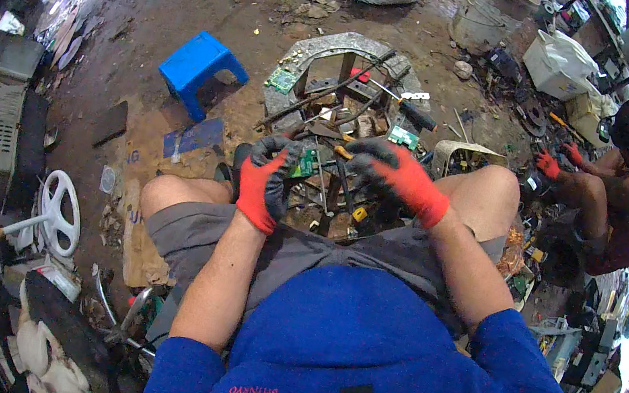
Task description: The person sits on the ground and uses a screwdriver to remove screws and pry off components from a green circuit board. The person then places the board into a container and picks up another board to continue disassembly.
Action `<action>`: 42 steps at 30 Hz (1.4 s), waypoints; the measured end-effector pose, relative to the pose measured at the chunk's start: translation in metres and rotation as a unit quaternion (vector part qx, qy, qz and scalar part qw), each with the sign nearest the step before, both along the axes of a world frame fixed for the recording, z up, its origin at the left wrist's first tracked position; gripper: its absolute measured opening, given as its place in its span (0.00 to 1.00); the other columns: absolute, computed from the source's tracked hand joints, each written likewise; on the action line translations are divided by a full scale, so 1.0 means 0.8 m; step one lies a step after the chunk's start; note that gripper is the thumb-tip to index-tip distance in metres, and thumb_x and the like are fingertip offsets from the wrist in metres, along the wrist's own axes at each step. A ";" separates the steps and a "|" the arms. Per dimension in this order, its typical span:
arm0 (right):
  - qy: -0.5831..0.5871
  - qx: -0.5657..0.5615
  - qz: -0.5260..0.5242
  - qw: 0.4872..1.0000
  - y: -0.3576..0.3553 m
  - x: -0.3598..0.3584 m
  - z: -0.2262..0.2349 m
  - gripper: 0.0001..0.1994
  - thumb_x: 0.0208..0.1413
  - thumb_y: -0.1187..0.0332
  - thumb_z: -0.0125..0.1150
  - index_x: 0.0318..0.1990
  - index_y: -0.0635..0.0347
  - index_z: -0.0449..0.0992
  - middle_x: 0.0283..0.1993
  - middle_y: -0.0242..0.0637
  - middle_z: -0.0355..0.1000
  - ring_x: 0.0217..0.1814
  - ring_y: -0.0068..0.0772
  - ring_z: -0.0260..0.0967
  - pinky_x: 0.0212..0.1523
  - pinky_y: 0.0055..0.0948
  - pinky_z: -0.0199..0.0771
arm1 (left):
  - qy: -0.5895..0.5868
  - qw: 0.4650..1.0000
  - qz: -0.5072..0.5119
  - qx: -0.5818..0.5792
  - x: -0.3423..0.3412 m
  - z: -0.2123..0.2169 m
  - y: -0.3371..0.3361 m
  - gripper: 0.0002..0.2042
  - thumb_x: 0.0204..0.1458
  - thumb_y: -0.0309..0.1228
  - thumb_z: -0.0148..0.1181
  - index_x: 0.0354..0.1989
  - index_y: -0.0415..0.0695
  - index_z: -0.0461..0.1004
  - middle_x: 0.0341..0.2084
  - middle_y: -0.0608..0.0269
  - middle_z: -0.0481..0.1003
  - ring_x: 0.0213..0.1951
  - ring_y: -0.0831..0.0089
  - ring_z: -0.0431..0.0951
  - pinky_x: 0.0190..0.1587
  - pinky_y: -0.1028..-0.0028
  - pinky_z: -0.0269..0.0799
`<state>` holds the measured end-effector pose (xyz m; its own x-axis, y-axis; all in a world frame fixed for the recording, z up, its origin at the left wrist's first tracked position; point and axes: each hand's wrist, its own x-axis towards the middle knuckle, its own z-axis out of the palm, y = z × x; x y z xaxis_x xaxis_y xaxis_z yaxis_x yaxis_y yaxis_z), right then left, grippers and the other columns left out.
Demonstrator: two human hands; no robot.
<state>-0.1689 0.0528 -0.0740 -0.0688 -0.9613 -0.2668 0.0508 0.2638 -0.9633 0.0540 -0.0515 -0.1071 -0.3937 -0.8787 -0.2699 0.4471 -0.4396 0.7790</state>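
Note:
My left hand [266, 183], in a red and dark grey glove, is curled at the near left side of a scrap-filled ring. Its fingers close on the edge of a small green circuit board [305, 163]. My right hand [401, 178], gloved alike, is to the right of it with bent fingers. An orange-tipped tool handle [343, 152] is against its fingertips; whether the fingers grip it, I cannot tell. Beyond my hands a grey many-sided ring [277, 93] bears a long dark metal bar [330, 89], a black-handled tool [418, 114] and circuit boards.
A blue plastic stool [197, 65] stands to the far left of the ring. Flattened cardboard [137, 239] lies by my left knee, near a white steering wheel [61, 213]. At the right a co-worker [627, 174] in red gloves sits among scrap. White tub [560, 66] behind.

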 end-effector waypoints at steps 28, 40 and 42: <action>-0.245 0.071 0.135 0.957 -0.009 0.032 -0.027 0.15 0.60 0.61 0.58 0.49 0.59 0.73 0.35 0.23 0.72 0.31 0.14 0.65 0.30 0.17 0.64 | 0.085 0.958 -0.271 0.031 -0.021 -0.012 0.005 0.15 0.65 0.37 0.43 0.47 0.40 0.71 0.42 0.60 0.74 0.44 0.71 0.75 0.47 0.71 0.72; 0.141 -0.108 0.091 0.980 -0.007 0.037 -0.049 0.19 0.53 0.66 0.62 0.52 0.62 0.73 0.47 0.39 0.75 0.48 0.29 0.71 0.52 0.28 0.70 | -0.010 0.966 -0.252 -0.064 -0.019 -0.027 0.005 0.13 0.58 0.25 0.48 0.50 0.40 0.71 0.46 0.58 0.74 0.46 0.68 0.75 0.50 0.70 0.70; 0.174 0.022 0.064 0.982 -0.007 0.036 -0.050 0.19 0.52 0.66 0.62 0.52 0.60 0.73 0.46 0.38 0.75 0.48 0.27 0.71 0.50 0.28 0.71 | -0.069 0.947 -0.268 -0.165 -0.015 -0.031 0.003 0.13 0.58 0.25 0.48 0.51 0.40 0.71 0.46 0.57 0.74 0.47 0.67 0.74 0.50 0.70 0.70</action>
<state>-0.1399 0.0475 -0.1139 -0.0426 -0.9561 -0.2899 -0.3155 0.2882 -0.9041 0.0417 -0.0488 -0.1320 -0.7878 -0.6084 -0.0962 0.1134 -0.2968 0.9482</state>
